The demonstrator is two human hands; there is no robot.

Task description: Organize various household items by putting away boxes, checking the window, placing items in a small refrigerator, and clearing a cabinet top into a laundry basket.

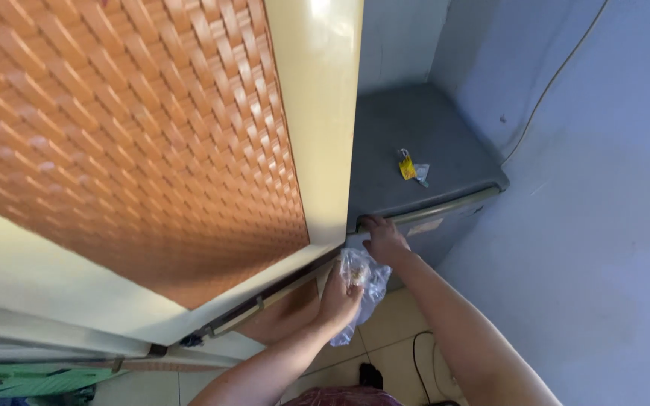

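Orange woven-pattern door (137,143), cream frame (321,113); grey fridge top (423,143); yellow sachet (407,166); clear bag (362,278).

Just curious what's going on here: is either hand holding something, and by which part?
The left hand clutches a clear plastic bag, fingers bunched round its upper part. The right hand grips the top front edge of the grey fridge.

The contents of the clear plastic bag (361,284) cannot be made out, and its lower part is covered by the left hand (341,297); the fingertips of the right hand (384,239) are hidden behind the cabinet door (317,128), which is cut off at the top and left edges
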